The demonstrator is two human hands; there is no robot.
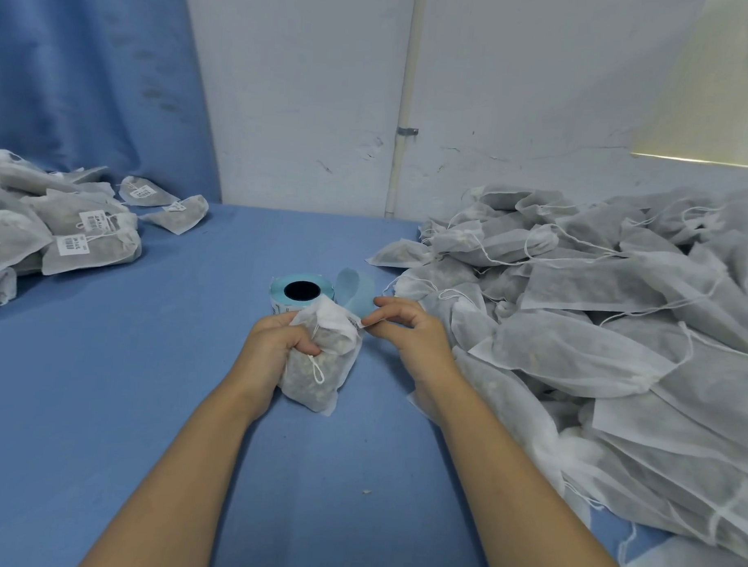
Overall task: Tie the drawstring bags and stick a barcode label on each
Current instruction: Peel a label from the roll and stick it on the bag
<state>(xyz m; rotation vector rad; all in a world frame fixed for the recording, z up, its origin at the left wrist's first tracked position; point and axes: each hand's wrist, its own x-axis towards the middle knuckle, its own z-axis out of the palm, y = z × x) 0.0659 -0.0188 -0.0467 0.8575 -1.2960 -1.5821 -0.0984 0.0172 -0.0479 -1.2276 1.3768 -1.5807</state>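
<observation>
A white mesh drawstring bag (318, 376), filled with something dark, stands on the blue table (148, 381) at the centre. My left hand (277, 341) is shut on its neck, and a looped drawstring hangs down the front. My right hand (398, 322) pinches a small white barcode label (356, 324) against the bag's upper right side. Just behind the bag lies the roll of labels (300, 292), with its pale blue backing strip (355, 289) curling up to the right.
A big heap of unlabelled white bags (595, 333) with loose strings covers the table's right side. A pile of labelled bags (64, 234) lies at the far left. A blue curtain (95, 82) and a white wall stand behind.
</observation>
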